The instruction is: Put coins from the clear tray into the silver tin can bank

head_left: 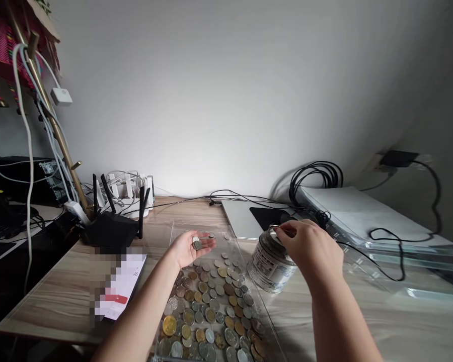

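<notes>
My left hand [194, 247] is palm up over the clear tray, its fingers stretched out, with a few coins [197, 245] resting on the palm and fingers. Below it, many silver, gold and copper coloured coins [211, 304] lie spread in the clear plastic tray [265, 307]. Just right of the tray stands a round metal tin [269, 266] with printed sides. My right hand [311, 246] is at the top of this tin, thumb and fingers pinched together at its lid. Whatever is between those fingertips is hidden.
A phone [124, 294] lies left of my left forearm, behind it a black router [111, 229] with upright antennas. A silver flat panel [237, 218] lies behind the tin. Coiled black cable [317, 176] and clear acrylic sheets [385, 251] take up the right side.
</notes>
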Motion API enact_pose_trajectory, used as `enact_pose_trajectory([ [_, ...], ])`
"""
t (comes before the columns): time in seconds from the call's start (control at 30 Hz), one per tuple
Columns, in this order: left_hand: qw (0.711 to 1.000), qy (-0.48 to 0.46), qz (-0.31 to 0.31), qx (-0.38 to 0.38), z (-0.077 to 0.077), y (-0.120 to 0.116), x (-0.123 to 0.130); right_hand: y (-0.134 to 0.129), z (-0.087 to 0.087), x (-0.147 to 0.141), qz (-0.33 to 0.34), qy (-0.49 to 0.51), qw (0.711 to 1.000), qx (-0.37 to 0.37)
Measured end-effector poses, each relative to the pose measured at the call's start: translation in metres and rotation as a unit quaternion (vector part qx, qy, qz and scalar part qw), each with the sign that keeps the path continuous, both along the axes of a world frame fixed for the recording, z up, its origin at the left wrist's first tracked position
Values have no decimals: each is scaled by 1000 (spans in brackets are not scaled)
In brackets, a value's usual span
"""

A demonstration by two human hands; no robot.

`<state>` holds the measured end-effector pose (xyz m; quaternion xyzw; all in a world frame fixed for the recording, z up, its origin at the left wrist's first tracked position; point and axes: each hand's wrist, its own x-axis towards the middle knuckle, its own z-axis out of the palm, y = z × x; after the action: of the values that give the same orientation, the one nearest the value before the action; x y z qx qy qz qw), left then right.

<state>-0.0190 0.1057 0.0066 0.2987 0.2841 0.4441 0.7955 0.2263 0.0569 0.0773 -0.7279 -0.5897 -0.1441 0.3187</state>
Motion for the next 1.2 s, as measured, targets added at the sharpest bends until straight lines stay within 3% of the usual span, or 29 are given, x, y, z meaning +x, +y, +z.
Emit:
enact_pose_trajectory([
  [0.07, 1000, -14, -11, -6, 0, 0, 0, -1, -7, -26, 101, 7, 994, 51],
  [0.17, 1000, -15, -14, -21, 0, 0, 0, 3, -25, -72, 338, 4, 940, -38],
  [0.27, 999, 11, 10, -51, 2, 2, 2, 13, -45, -104, 408, -44, 906, -101],
  [0.4, 998, 9, 13, -59, 1, 3, 3, 19, -59, -109, 396, -72, 909, -109],
  [0.5, 999, -7, -5, -41, -1, 3, 3, 15, -56, -99, 386, -60, 918, -70],
  [0.63, 999, -16, -36, -3, -4, 1, 0, 7, -35, -67, 329, 37, 943, 13],
  [0.73, 1000, -17, -18, 6, -2, 0, -2, 2, -11, -26, 221, 95, 968, 71],
  [0.87, 1000, -1, 13, -9, 1, 0, -1, 1, 7, 22, 62, 73, 994, -46],
  [1.03, 1000, 10, 24, -7, 3, 0, 0, 4, 5, 36, 23, 12, 989, -149],
  [1.2, 999, 23, 31, -7, 5, 0, 0, 8, 4, 38, 30, 15, 984, -172],
])
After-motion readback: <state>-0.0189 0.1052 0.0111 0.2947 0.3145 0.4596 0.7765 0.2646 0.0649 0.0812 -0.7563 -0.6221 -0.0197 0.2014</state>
